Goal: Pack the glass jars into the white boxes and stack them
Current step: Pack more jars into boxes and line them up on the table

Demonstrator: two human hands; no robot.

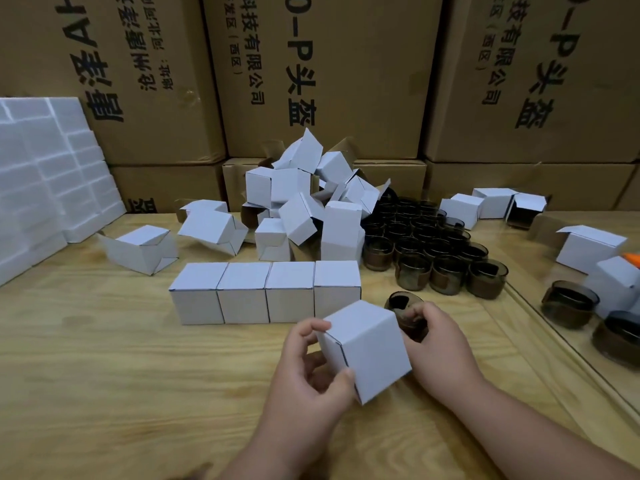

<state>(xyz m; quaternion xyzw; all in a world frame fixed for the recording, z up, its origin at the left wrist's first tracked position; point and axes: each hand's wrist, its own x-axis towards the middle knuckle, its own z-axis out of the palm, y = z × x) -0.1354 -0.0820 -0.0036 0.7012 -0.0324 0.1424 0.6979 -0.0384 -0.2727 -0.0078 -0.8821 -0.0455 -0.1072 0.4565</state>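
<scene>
**Inspection: one box in hand, row of four packed boxes on the table**

Far left, a stepped stack of white foam blocks [41, 188] leans near the brown printed cartons [329, 74] that wall off the back. It plays no part in the work at present.

On the pale wooden table [104, 375], a row of four closed white cardboard boxes [265, 292] stands edge to edge, each touching the next. Judged as finished units, lined up as a base layer for stacking. Behind them lies a loose heap of empty white boxes [304, 202] with flaps open, several tipped over.

Centre foreground, the left hand [308, 379] grips the held white box [363, 351], thumb curled on its near edge and fingers curled at its upper left corner. The box is tilted and clear of the table, just in front of the row's right end. The right hand [440, 348] steadies its right side, fingers curled and touching a single dark glass jar [407, 315] that stands directly behind the box. Whether it grips that jar or only the box cannot be told. Whether the held box is loaded is not visible.

Right, a dense cluster of dark glass jars [429, 251] awaits packing, with more boxes and jars beyond a seam in the table. The single jar crowds the spot beside the row.
</scene>
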